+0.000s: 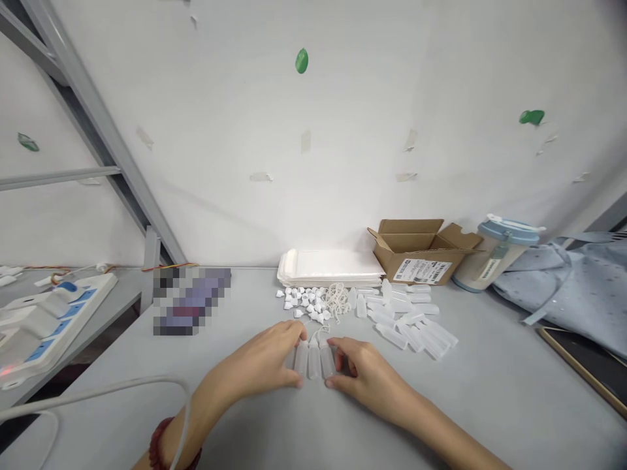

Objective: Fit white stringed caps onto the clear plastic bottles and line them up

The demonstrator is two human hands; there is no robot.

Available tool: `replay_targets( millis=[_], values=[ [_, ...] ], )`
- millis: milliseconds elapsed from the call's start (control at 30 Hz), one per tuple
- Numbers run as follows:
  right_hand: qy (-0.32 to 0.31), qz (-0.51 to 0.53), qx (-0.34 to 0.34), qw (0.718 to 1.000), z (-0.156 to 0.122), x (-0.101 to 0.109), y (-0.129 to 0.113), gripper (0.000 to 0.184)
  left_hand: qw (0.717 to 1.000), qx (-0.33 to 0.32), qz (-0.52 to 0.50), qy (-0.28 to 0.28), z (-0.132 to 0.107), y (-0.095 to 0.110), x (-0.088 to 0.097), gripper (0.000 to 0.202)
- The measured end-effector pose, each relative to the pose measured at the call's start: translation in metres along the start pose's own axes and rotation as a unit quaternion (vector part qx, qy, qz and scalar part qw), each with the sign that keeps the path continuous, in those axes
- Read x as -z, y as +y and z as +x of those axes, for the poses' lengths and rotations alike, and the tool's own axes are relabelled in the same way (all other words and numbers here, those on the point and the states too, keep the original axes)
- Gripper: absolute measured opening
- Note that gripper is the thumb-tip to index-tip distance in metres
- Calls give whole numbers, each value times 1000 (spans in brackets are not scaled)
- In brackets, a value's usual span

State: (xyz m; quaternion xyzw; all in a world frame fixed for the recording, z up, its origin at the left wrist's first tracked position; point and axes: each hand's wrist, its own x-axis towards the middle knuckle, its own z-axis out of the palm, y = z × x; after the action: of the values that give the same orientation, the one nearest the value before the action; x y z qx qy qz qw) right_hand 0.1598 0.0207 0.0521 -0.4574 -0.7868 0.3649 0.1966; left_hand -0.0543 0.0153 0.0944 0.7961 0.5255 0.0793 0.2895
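Note:
Several small translucent plastic bottles [314, 363] lie side by side in a row on the grey table in front of me. My left hand [274, 356] closes on the row's left end, thumb near the bottles' bottoms and fingers near their necks. At the right end, my right hand [360, 369] holds the row the same way, thumb and forefinger against the last bottle. Thin white string [321, 331] shows at the necks. Just beyond are white caps [306, 300] and a tangle of white string [337, 300]. More loose bottles [392, 313] are spread to the right.
Behind the caps rests a stack of white padded envelopes [333, 269]. An open cardboard box [426, 261], a blue-lidded cup [497, 254], a pale blue cloth bag [578, 287] and a phone [588, 365] stand right. At left are a power strip [53, 320] and a white cable [122, 385].

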Motion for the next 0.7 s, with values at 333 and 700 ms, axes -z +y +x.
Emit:
replay_targets(
  millis=[333,700],
  values=[
    [10,-51,15,999,1,-5,-3,22,997,58,-40,-26,-2,-3,0,54],
    [7,-83,3,997,0,-8,-4,24,999,39,-13,-25,1,1,-2,59]
  ],
)
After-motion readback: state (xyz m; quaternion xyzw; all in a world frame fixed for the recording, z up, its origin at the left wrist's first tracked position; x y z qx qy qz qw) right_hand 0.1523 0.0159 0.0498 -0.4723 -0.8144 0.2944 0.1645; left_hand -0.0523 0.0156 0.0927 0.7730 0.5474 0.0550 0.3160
